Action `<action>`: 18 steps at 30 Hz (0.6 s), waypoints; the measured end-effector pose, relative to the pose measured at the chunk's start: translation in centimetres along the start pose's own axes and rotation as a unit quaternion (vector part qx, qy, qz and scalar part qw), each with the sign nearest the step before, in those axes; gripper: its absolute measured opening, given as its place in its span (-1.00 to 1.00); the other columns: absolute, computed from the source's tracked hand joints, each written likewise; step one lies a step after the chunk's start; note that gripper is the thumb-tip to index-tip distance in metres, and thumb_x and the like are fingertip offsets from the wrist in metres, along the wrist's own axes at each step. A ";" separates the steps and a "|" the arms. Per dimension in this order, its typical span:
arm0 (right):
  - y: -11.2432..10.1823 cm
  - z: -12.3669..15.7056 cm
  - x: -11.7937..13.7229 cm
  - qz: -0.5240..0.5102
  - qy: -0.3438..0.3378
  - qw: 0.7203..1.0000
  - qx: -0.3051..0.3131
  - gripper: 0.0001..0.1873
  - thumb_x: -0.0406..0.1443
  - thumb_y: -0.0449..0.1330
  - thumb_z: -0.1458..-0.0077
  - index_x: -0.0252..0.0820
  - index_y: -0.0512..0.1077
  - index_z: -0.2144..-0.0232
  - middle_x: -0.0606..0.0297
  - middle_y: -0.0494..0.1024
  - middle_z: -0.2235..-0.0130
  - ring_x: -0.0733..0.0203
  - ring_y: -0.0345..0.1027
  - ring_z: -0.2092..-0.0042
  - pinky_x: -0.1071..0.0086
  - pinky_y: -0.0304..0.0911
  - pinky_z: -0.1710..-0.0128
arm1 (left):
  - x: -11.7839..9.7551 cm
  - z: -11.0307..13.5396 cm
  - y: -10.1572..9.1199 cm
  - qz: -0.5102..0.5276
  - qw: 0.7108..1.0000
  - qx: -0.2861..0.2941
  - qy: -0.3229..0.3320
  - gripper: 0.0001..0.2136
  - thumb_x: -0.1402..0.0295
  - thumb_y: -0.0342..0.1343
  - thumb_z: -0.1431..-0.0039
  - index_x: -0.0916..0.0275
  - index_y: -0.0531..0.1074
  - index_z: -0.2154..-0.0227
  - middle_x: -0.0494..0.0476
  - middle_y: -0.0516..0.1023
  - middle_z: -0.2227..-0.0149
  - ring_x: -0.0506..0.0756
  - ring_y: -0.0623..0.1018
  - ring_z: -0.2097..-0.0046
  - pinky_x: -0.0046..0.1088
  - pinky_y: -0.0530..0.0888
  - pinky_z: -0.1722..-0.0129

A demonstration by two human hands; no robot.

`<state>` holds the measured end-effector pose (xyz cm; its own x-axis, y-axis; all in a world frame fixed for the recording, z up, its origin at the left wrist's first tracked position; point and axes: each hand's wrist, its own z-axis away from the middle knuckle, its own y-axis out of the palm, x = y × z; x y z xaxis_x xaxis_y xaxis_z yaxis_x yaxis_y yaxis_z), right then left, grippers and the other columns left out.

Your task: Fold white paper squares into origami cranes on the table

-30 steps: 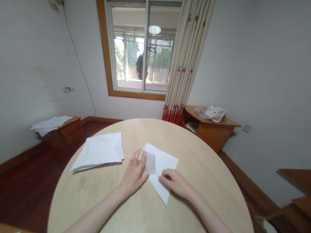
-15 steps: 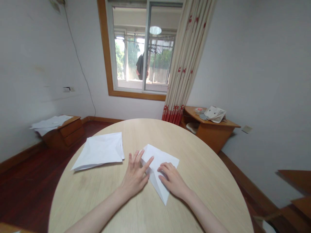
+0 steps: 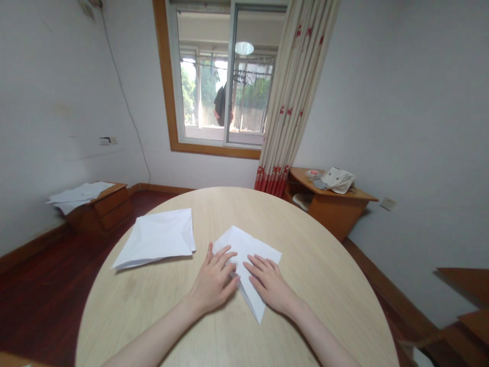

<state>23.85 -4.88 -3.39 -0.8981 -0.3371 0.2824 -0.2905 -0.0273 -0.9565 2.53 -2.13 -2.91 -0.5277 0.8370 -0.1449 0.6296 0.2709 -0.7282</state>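
1. Paper stack (image 3: pixel 158 235) is lying left on the round table (image 3: pixel 332 270), clear of both hands.
2. Left hand (image 3: pixel 214 278) is resting over the left side of the folded sheet (image 3: pixel 244 240), fingers bent and spread. Probably smoothing a flap; should be matching edges before pressing the crease.
3. Sheet is lying mid-table, partly under both hands, one tip pointing near.
4. Right hand (image 3: pixel 272 286) is covering its right side, fingers slightly apart. Should be bracing lightly, not dragging.

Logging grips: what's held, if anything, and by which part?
Nothing appears gripped: the left hand and right hand lie over the folded paper, at its left and right sides.
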 end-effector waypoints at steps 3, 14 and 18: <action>-0.2 0.0 0.2 0.002 0.005 1.000 0.003 -0.56 -0.20 -0.10 -0.31 -0.01 0.24 -0.20 0.26 0.17 -0.30 0.11 -0.05 -0.31 0.07 -0.14 -0.24 | -0.2 -0.1 0.0 0.018 0.999 0.029 0.003 -0.82 0.34 -0.09 -0.29 0.22 0.38 0.35 0.08 0.54 0.33 0.11 0.52 0.14 -0.02 0.01 -0.29; -0.4 0.1 0.7 0.044 0.005 0.999 -0.011 -0.57 -0.20 -0.08 -0.31 -0.01 0.25 -0.19 0.24 0.22 -0.27 0.07 0.03 -0.28 0.08 -0.01 -0.20 | -0.1 -0.1 0.1 -0.035 0.994 0.078 0.067 -0.78 0.32 -0.05 -0.29 0.20 0.45 0.42 0.03 0.54 0.44 0.09 0.49 0.30 -0.15 0.27 -0.10; -0.3 0.1 0.8 0.056 -0.001 0.998 -0.017 -0.56 -0.20 -0.09 -0.32 0.02 0.23 -0.20 0.26 0.22 -0.27 0.06 0.04 -0.28 0.08 0.00 -0.20 | -0.4 0.0 0.0 -0.036 0.991 0.082 0.100 -0.79 0.31 0.00 -0.27 0.21 0.46 0.44 0.04 0.56 0.36 0.09 0.50 0.27 -0.18 0.30 -0.06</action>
<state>23.26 -5.25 -2.90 -0.9251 -0.3375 0.1742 -0.1996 0.0418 -0.9790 2.78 -2.49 -2.79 -0.4350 0.8997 0.0353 0.4847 0.2670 -0.8329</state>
